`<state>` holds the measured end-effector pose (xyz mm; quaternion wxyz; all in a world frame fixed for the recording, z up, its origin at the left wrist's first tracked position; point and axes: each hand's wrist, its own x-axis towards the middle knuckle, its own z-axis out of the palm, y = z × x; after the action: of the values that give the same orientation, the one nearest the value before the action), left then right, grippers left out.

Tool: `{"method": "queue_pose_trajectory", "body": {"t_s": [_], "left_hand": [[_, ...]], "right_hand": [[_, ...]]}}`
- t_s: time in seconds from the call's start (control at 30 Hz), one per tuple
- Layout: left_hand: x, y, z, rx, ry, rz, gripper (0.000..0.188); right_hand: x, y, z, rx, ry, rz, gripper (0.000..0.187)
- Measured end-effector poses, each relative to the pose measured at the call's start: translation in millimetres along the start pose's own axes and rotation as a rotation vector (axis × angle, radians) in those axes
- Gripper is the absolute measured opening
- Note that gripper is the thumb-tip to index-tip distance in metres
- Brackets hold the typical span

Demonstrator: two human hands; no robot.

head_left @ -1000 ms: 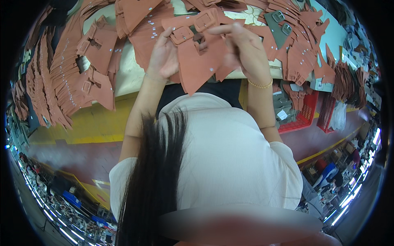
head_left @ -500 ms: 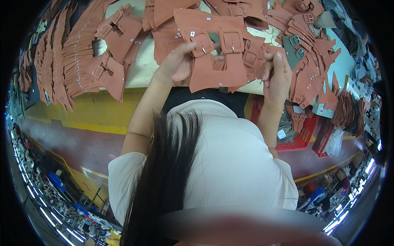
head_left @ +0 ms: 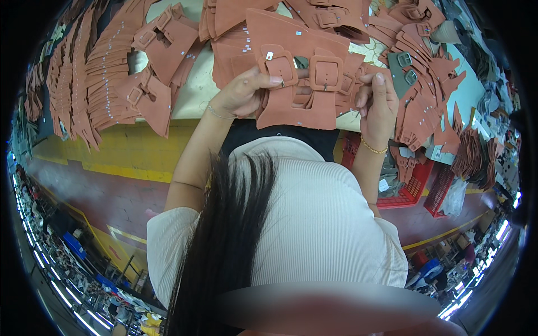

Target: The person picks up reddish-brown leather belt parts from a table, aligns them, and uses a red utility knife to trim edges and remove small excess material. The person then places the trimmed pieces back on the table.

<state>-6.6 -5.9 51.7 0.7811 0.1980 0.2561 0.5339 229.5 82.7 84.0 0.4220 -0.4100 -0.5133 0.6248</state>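
My left hand (head_left: 241, 96) grips the left side of a terracotta leather shoe-upper piece (head_left: 294, 115), its thumb on the front near the left strap and other fingers partly hidden behind. Two straps with leather-covered square buckles, a left buckle (head_left: 280, 67) and a right buckle (head_left: 327, 73), join the piece's upper and lower parts, with gaps between them. To the right of the piece, my right hand (head_left: 379, 103) is raised with its fingers curled and thumb pressed toward them. Whatever that pinch holds is too small to make out.
Buckled terracotta pieces (head_left: 151, 95) and long fanned rows of strips (head_left: 106, 84) cover the table's left. More pieces (head_left: 417, 106) and a green piece with buckles (head_left: 402, 64) lie right. Below stand red crates (head_left: 412, 187). A thread cone (head_left: 444, 31) is at the far right.
The buckled piece has shifted slightly down at its buckles and its upper part shows wider. My left thumb has come down onto it beside the left buckle. My right hand stays nearly in place.
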Motion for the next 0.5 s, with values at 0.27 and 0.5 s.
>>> {"method": "queue_pose_trajectory", "body": {"t_s": [0.27,0.5], "left_hand": [[-12.4,6.1,-2.7,-0.223,-0.043,-0.03,0.055],[-90.7,27.9,-35.3,-0.2,0.374,0.147,0.055]], "right_hand": [[3.2,8.3,-0.7,0.0,0.01,0.044,0.031],[8.3,14.7,0.4,0.004,-0.011,0.047,0.027]]}}
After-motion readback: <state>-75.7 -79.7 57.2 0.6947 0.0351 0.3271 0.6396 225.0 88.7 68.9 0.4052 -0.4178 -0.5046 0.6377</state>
